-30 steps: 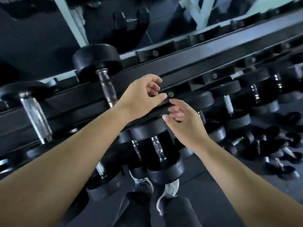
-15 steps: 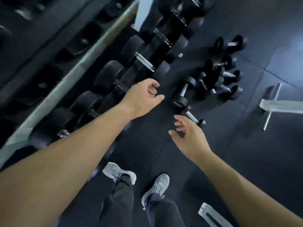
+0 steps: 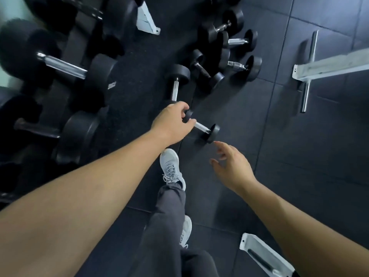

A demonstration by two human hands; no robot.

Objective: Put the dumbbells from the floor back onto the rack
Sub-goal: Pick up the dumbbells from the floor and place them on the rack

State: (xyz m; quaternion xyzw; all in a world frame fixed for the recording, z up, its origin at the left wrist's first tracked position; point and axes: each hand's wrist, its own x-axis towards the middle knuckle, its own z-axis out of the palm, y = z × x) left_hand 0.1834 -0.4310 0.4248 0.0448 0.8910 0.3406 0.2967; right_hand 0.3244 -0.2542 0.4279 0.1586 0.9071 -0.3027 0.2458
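A small black dumbbell (image 3: 202, 127) with a chrome handle lies on the dark rubber floor. My left hand (image 3: 171, 122) hangs over its near head with the fingers loosely curled, and I see no grip on it. My right hand (image 3: 233, 168) is open with the fingers spread, just short of the dumbbell's far head. Beyond it lie a mid-size dumbbell (image 3: 176, 82) and several more in a cluster (image 3: 239, 65). The rack (image 3: 60, 100) runs down the left side, with large dumbbells (image 3: 61, 66) resting on it.
A white bench frame (image 3: 329, 66) with a chrome crossbar lies at the right. Another white frame foot (image 3: 265, 254) is at the lower right. The rack's white foot (image 3: 146, 21) stands at the top. My grey shoes (image 3: 171, 168) and dark trousers are at the bottom middle.
The view has swung from the rack down to the floor. Both hands have dropped away from the rack and now reach toward the small dumbbell.
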